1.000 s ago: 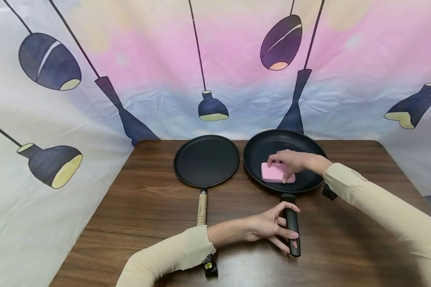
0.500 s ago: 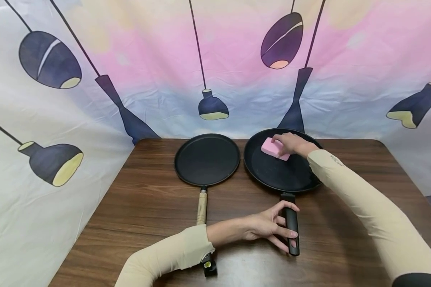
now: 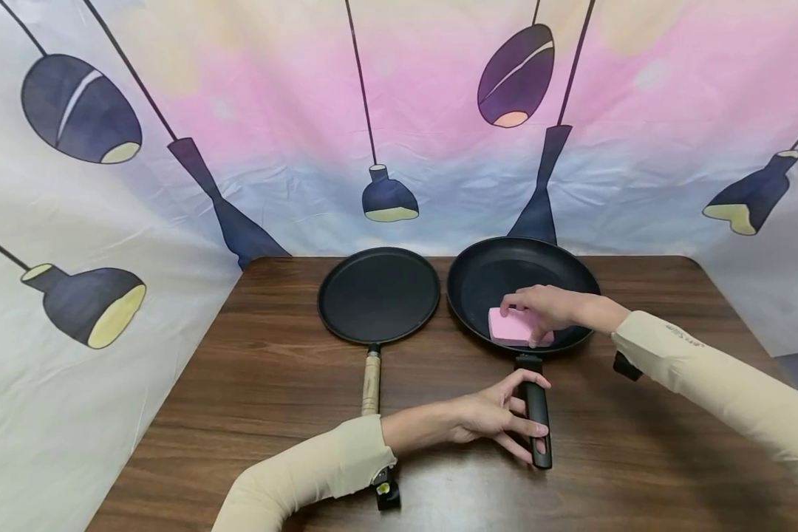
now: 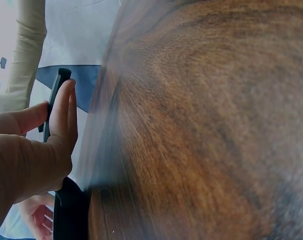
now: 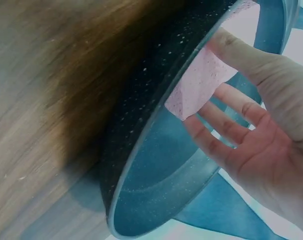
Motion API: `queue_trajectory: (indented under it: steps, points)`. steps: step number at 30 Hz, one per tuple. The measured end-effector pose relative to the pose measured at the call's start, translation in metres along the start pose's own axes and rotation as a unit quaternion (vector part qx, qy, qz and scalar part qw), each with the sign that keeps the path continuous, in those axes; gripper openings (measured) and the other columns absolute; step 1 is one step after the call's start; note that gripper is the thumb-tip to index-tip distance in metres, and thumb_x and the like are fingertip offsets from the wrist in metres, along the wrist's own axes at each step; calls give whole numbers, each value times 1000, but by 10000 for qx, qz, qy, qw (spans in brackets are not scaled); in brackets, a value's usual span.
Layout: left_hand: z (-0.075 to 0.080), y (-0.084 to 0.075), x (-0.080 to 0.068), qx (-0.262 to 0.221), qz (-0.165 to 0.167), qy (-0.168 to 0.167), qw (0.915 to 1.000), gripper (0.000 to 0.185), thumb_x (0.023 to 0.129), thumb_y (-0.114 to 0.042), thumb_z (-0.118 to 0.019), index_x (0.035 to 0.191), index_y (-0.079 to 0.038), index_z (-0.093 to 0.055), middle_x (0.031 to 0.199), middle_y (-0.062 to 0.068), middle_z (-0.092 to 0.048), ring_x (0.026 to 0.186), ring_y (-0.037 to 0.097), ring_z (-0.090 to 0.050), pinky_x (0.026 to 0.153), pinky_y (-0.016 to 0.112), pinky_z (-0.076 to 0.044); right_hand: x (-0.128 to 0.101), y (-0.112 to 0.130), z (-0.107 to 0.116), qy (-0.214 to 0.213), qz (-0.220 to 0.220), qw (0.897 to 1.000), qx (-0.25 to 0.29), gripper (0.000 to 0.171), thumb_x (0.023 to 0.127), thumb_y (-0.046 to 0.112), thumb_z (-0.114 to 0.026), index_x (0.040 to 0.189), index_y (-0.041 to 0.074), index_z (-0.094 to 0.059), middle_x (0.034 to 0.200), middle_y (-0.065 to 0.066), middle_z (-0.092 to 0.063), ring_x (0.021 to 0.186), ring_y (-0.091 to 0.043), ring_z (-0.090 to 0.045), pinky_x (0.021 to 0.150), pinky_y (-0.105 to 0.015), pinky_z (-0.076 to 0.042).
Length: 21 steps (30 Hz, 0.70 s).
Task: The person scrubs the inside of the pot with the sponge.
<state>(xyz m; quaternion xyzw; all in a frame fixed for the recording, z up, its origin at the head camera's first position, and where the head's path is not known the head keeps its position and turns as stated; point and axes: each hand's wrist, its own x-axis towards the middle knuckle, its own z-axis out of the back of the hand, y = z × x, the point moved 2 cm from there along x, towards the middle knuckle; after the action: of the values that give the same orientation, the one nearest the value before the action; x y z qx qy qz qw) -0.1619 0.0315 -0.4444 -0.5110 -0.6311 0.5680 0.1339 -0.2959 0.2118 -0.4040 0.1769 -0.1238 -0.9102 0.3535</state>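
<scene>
A pink sponge [image 3: 510, 329] lies against the inside of a deep black frying pan [image 3: 485, 277], near the side where the handle joins. My right hand [image 3: 552, 307] grips the sponge between thumb and fingers; the right wrist view shows the sponge [image 5: 199, 85] just inside the pan's rim. Across the black pan handle [image 3: 537, 414] lies my left hand [image 3: 488, 417], which holds it between thumb and fingers. In the left wrist view, the thumb and fingers of the left hand [image 4: 36, 150] stand on either side of the handle.
Left of the frying pan sits a flat black griddle pan [image 3: 379, 295] with a wooden handle [image 3: 371, 384], partly behind my left forearm. Both pans rest on a brown wooden table [image 3: 266, 369]. A printed cloth [image 3: 273, 111] hangs behind the table.
My right hand moved the sponge away toward the pan's far side, then back toward the handle side. My left hand stayed on the handle.
</scene>
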Motion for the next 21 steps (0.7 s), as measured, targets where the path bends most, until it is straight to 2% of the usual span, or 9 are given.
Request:
queue_trajectory:
  steps: [4,8,13,16,18,21]
  points:
    - [0,0,-1,-42,5,1,10000,58,99,8,-59,143,-26,-42,98,9,-65,95,31,-72,86,51,-64,9,-3,2,-66,21,9999,-152,59,75,11,-92,125,16,-59,116,-12,-64,95,-26,-58,80,-40,-55]
    - [0,0,-2,-74,6,-1,10000,58,99,8,-58,143,-26,-41,97,9,-65,91,28,-72,85,50,-64,30,-16,10,-338,-115,9987,-377,59,78,11,-90,128,13,-60,119,-18,-64,101,-32,-60,84,-47,-57]
    - [0,0,-2,-78,41,-50,9999,58,99,8,-59,140,-30,-44,97,9,-64,91,28,-72,85,50,-64,55,-44,27,-503,-1070,9928,-179,59,85,5,-82,138,8,-56,130,-30,-57,111,-41,-54,93,-56,-53]
    - [0,1,-1,-61,73,-61,9999,57,99,7,-59,138,-32,-45,97,10,-64,91,29,-72,84,51,-64,60,-58,34,-463,-1430,9886,-91,60,86,3,-79,140,7,-54,136,-33,-53,114,-43,-52,96,-57,-51]
    - [-1,2,-1,-59,67,-56,9999,57,99,8,-59,138,-32,-46,97,10,-64,90,28,-72,84,51,-64,61,-62,35,-417,-1445,9886,-31,59,85,3,-79,139,8,-54,136,-33,-53,112,-42,-52,96,-56,-51]
    - [0,1,-1,-75,53,-59,9999,57,99,8,-58,136,-33,-46,97,10,-64,90,27,-71,85,52,-64,57,-57,35,-361,-1177,9924,-27,59,84,2,-80,138,8,-56,131,-31,-57,107,-39,-53,91,-52,-54]
